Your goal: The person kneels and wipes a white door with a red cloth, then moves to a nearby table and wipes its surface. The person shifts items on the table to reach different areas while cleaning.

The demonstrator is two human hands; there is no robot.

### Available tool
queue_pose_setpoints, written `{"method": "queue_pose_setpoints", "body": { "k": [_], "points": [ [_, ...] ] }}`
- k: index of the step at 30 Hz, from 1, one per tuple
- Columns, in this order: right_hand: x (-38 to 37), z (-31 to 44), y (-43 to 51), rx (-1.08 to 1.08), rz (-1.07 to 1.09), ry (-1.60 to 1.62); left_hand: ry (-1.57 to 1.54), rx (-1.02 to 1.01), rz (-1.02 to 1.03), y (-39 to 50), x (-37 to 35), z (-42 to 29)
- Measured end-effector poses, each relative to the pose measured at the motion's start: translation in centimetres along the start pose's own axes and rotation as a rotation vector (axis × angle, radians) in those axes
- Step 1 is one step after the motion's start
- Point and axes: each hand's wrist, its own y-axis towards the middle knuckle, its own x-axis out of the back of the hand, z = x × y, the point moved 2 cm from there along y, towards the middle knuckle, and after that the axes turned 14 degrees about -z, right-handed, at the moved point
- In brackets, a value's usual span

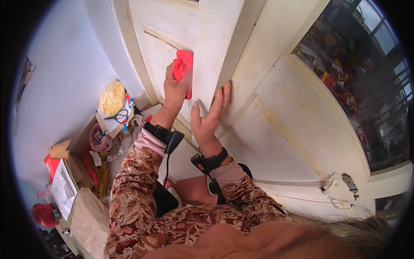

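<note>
A bright red cloth [183,64] is bunched in my left hand [175,87], pressed against the recessed panel of a white wooden door [168,19], beside a thick white upright [212,48]. Lower and to the right, my right hand [208,118] rests at the lower part of this upright, fingers spread along its right edge and thumb apart, with no object in it. Black straps with small devices sit on both wrists. The cloth's right side meets the upright's edge.
At right is another white door panel [278,126] with a metal handle [333,184] and a dark glass pane [359,81]. On the left, scissors [120,116], a plastic bag of yellow material [112,98], papers and cardboard are piled by the wall. A brown paper bag [90,223] lies lower left.
</note>
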Motion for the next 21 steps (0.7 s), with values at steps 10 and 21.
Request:
{"method": "queue_pose_setpoints", "body": {
  "k": [10, 21],
  "points": [
    [0.1, 0.2, -0.1, -0.041, 0.065, -0.010, 0.030, 0.362, 0.255, -6.6, 4.6, 8.3],
    [-0.4, -0.8, -0.8, 0.003, 0.085, 0.029, 0.310, 0.810, 0.344, -12.3, 9.1, 25.6]
  ]
}}
